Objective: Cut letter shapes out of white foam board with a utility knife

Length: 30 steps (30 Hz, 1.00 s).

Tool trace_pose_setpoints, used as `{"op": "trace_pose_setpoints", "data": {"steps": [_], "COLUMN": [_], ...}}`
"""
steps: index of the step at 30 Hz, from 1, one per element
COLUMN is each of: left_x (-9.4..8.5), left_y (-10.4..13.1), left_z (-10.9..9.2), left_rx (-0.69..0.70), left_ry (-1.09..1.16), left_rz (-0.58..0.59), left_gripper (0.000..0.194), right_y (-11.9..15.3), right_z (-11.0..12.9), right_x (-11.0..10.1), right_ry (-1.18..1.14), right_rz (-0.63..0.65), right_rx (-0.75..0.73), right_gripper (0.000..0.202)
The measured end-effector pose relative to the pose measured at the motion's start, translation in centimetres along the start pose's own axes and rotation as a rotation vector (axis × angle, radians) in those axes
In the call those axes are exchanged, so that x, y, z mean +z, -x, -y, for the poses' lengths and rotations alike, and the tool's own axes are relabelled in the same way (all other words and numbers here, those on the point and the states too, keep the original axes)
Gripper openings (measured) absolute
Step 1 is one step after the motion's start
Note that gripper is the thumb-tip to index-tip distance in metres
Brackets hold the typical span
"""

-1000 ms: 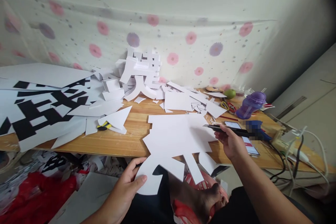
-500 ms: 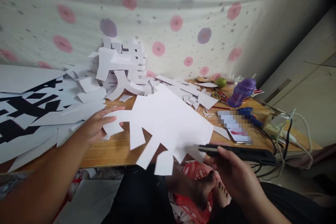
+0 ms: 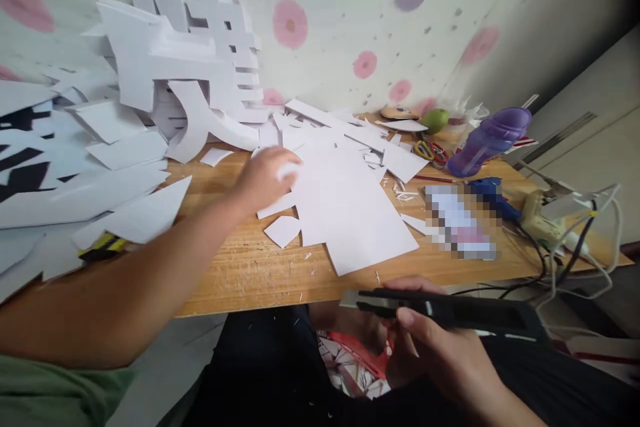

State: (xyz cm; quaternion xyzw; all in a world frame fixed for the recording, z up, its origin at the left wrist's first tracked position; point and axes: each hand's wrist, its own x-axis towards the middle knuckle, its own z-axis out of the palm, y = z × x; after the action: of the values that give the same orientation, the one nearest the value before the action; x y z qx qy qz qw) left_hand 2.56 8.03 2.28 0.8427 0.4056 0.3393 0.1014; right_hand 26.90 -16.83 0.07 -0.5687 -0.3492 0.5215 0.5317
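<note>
My right hand grips a black box cutter above my lap, just past the table's front edge. Its blade points left. Motion smears my left hand, which is over the left edge of a large white sheet lying on the table. Whether its fingers hold the sheet does not show. A small white offcut lies below that hand, beside the sheet's cut edge.
A white cut-paper structure stands at the back left, with white and black sheets piled nearby. To the right are scissors, a purple bottle, a blurred-out phone, a blue tool and cables. Scraps litter the wooden table.
The large white sheet has gone from being held up over the table edge to lying on the table. My left hand has moved right and farther back. My right hand still holds the box cutter, lower.
</note>
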Motion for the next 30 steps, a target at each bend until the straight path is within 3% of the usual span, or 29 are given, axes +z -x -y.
{"op": "trace_pose_setpoints", "data": {"steps": [2,5,10,14,19,23,30], "left_x": [1.7,3.0,2.9,2.9,3.2,3.0,3.1], "left_y": [1.6,3.4,4.5,5.1,6.1,6.3,7.0], "left_z": [-2.2,-3.6,-3.3,-4.4,-5.6,-5.8,-5.5], "left_rx": [0.204,0.36,0.55,0.617,0.613,0.567,0.542], "left_ry": [-0.006,-0.02,-0.169,-0.161,-0.132,-0.13,-0.178], "left_rz": [0.189,0.336,0.386,0.325,0.347,0.365,0.417], "left_gripper": [0.02,0.026,0.035,0.031,0.034,0.037,0.036], "right_y": [-0.8,-2.1,-5.0,-8.0,-10.7,-11.5,-11.7], "right_z": [0.3,1.0,2.4,3.6,3.6,3.0,2.9], "right_x": [-0.5,-1.7,-3.9,-3.9,-1.8,-0.9,-1.3], "right_ry": [-0.007,0.128,0.44,0.574,0.725,0.824,0.98], "right_rz": [-0.043,-0.051,-0.093,-0.073,-0.096,-0.06,0.017], "right_rx": [-0.015,-0.125,-0.336,-0.414,-0.389,-0.462,-0.589], "right_gripper": [0.037,0.033,0.033,0.035,0.033,0.029,0.03]}}
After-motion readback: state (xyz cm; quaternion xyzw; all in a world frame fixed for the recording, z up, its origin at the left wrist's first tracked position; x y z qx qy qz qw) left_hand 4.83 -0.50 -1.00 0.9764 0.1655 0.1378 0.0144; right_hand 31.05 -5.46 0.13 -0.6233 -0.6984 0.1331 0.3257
